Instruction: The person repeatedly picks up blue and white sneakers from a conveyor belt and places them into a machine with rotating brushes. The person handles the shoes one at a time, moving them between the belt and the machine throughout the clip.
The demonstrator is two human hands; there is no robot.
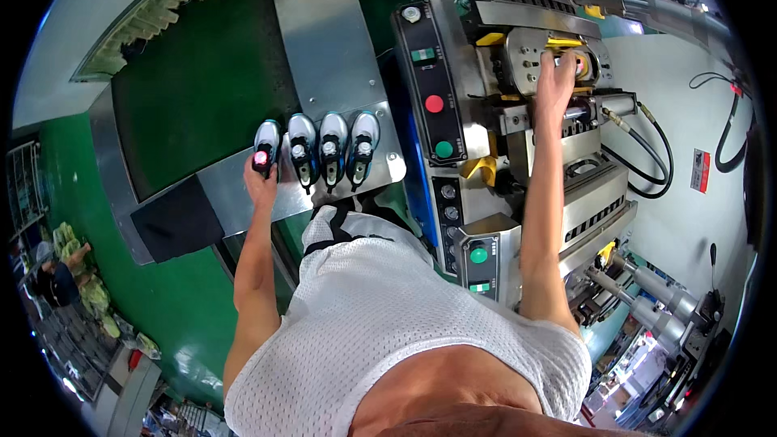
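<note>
My left hand (260,185) is closed around the heel end of the leftmost sneaker (267,134), a silver and black shoe with a light-blue sole edge. A pinkish-red round spot shows at its opening, just above my fingers. To its right stand three similar sneakers (332,131) side by side, toes pointing away from me, each with a pale round piece in the opening. My right hand (555,87) reaches far to the right into the metal machine (522,57). Its fingers are bent together beside a small white and orange piece (581,66); what they grip is largely hidden.
The shoes rest on a metal ledge (388,133) beside a dark green conveyor belt (194,105). A control panel (437,89) with red and green buttons stands between ledge and machine. Black hoses (665,162) loop at the right. Another person (57,282) is far left.
</note>
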